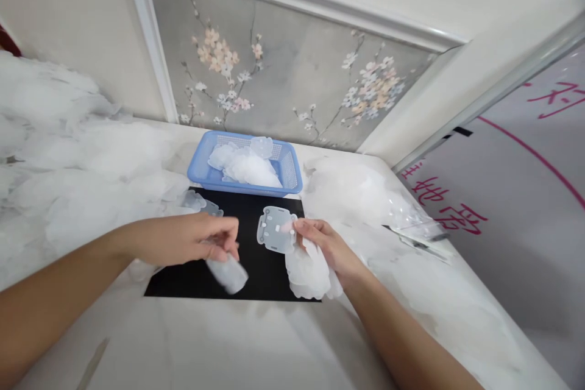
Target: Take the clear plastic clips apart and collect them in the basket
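Note:
My left hand (pixel 212 239) is closed, its fingertips pinching a small translucent plastic sheet (pixel 230 275) that is smeared by motion above the black mat (pixel 249 285). My right hand (pixel 326 250) grips a stack of frosted, scalloped plastic sheets (pixel 307 274). Between that hand's thumb and fingers, a single translucent sheet (pixel 273 233) with small holes, slots and pale marks sticks out to the left over the mat. Another couple of translucent sheets (pixel 203 202) lie at the mat's far left corner, partly behind my left hand.
A blue plastic basket (pixel 197 167) with several plastic sheets inside stands behind the mat. Large heaps of white translucent pieces lie left (pixel 91 164) and right (pixel 351 189). A floral panel (pixel 292 73) backs the white table (pixel 219 347); a whiteboard (pixel 516 164) with red writing is at right.

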Demonstrator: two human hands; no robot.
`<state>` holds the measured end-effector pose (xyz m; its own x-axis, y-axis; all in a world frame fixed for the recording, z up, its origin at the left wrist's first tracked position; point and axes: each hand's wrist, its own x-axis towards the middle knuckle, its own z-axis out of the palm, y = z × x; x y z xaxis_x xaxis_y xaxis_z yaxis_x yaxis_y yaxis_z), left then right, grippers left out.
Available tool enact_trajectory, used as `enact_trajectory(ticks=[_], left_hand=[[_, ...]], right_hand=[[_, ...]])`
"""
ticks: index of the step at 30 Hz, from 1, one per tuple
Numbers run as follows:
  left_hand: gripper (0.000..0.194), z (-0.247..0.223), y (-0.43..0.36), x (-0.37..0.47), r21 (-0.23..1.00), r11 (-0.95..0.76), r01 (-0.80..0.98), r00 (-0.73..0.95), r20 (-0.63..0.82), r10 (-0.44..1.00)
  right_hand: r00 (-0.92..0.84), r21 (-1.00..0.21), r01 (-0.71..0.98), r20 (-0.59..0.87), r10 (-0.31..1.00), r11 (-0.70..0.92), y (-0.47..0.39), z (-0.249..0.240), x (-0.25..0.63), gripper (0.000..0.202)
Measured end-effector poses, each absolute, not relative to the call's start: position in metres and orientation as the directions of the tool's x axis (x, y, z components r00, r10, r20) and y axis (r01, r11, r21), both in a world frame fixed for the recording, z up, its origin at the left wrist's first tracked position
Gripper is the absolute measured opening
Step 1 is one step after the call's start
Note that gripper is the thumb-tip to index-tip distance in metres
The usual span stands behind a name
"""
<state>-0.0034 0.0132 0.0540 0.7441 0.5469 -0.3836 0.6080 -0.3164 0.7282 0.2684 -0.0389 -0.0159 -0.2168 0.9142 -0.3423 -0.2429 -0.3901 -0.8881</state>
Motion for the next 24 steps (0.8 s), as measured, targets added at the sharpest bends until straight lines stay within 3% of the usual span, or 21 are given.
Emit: enact_trajectory(ticks=[3,6,10,13,14,16,21,24], left_hand=[[0.021,0.030,0.013,0.011,0.895,0.157,0.417,0.639,-0.412,0.650],[0.027,-0.002,0.013,0.019,0.905,0.345,0.249,0.604,-0.423,0.675],[0.026,-0.020,0.015,0.019,0.919,0.364,0.150,0.618,-0.375,0.691],[0.024,-0.016,0.014,0.018,0.918,0.363,0.158,0.644,-0.374,0.667],[0.022,-0.015,0.014,0.018,0.918,0.364,0.157,0.643,-0.375,0.668],[0.019,-0.012,0.013,0.018,0.918,0.365,0.156,0.632,-0.377,0.677],[0.013,-0.015,0.012,0.018,0.908,0.398,0.132,0.619,-0.389,0.682],[0.017,-0.016,0.013,0.016,0.895,0.435,0.096,0.620,-0.395,0.678]], right_hand=[[-0.183,-0.908,-0.201,-0.334,0.925,-0.368,-0.038,-0.013,0.266,0.047],[-0.099,-0.949,-0.122,-0.280,0.955,-0.291,-0.030,0.004,0.262,0.046],[0.019,-0.996,0.058,-0.071,0.997,-0.072,0.008,0.040,0.247,0.048],[-0.037,-0.957,0.284,0.053,0.998,0.062,0.060,0.056,0.225,0.052],[-0.086,-0.911,0.401,0.063,0.994,0.092,0.079,0.057,0.217,0.056],[-0.191,-0.693,0.698,0.066,0.979,0.182,0.115,0.054,0.199,0.060],[-0.269,-0.534,0.798,0.100,0.958,0.280,0.152,0.028,0.176,0.040],[-0.353,-0.501,0.782,0.133,0.926,0.370,0.145,0.012,0.186,0.043]])
